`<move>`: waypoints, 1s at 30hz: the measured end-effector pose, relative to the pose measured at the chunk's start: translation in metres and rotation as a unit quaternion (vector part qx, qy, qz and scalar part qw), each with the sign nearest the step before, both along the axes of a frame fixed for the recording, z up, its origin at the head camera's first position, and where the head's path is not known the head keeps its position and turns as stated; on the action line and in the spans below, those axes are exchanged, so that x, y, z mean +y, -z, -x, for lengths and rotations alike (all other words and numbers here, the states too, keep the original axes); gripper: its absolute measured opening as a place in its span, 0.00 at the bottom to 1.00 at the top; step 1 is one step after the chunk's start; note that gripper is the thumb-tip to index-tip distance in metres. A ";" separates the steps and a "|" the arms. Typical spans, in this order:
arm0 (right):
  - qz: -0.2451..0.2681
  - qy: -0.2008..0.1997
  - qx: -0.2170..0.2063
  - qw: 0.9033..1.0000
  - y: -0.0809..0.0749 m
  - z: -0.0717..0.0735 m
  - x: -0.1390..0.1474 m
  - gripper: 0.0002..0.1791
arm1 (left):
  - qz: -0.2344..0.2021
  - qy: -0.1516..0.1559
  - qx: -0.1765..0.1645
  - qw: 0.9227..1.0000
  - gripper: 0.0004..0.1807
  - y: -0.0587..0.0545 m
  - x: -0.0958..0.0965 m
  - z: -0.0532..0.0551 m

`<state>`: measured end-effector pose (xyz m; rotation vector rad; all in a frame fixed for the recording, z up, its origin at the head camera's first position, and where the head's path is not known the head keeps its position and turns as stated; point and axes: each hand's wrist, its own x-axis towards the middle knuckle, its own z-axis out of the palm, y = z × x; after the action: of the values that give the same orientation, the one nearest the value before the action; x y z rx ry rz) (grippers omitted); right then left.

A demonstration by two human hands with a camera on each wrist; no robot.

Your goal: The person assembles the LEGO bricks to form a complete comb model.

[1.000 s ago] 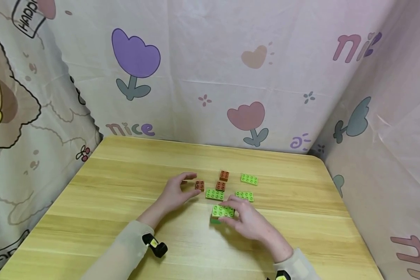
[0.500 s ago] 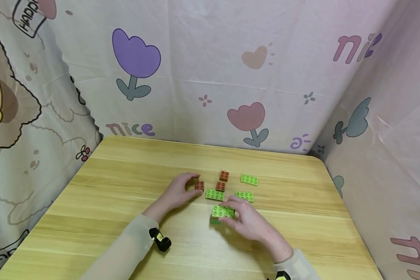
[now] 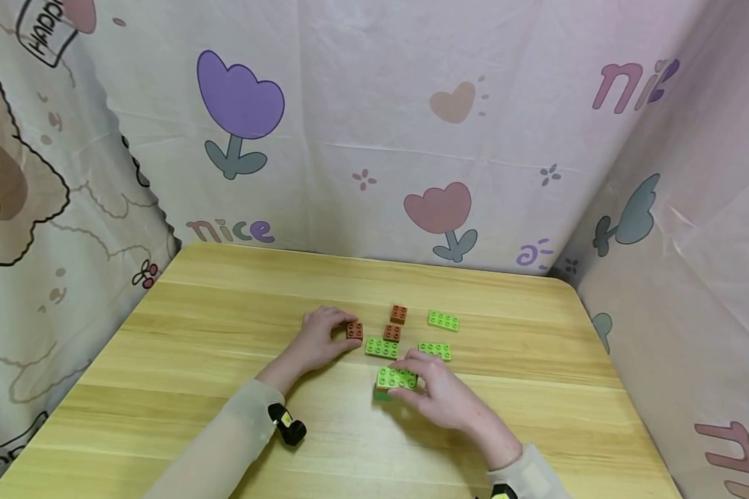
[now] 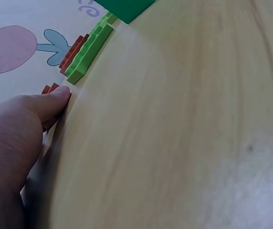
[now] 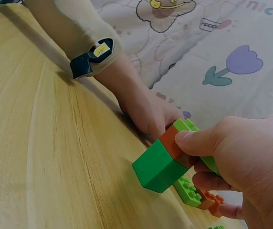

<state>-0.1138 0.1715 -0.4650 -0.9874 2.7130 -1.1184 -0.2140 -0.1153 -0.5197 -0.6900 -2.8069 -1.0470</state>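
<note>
My left hand (image 3: 312,341) pinches a small reddish-brown toy building brick (image 3: 354,331) between thumb and fingers, at table level. In the left wrist view the thumb covers most of that brick (image 4: 50,88). My right hand (image 3: 440,389) grips a stack of building bricks (image 3: 394,378) by its right side. The right wrist view shows the stack's layers: a dark green block (image 5: 159,167) at the bottom, brown (image 5: 173,142) in the middle and a light green brick (image 5: 185,125) on top. Part of the stack is hidden by the right fingers.
Behind the stack lies a light green brick (image 3: 381,348), with two brown bricks (image 3: 392,333) (image 3: 399,314) beyond it. Two more light green bricks (image 3: 435,351) (image 3: 443,320) lie to the right. Printed cloth (image 3: 349,125) hangs behind the wooden table (image 3: 225,291).
My left hand has moved slightly right, and its thumb and fingers have come together on the brown brick. The right hand stays on the stack.
</note>
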 end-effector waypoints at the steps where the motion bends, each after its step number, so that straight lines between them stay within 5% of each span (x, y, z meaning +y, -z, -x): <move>1: -0.001 0.000 0.000 1.000 0.000 0.000 0.000 0.24 | 0.000 0.002 0.002 1.000 0.28 0.000 0.000 0.000; 30: -0.015 0.003 -0.001 1.000 -0.001 0.000 0.000 0.25 | -0.037 0.008 -0.016 0.999 0.27 -0.030 0.001 -0.021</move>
<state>-0.1133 0.1714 -0.4641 -0.9742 2.7258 -1.0752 -0.1929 -0.1138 -0.4897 -0.6955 -2.7783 -1.1684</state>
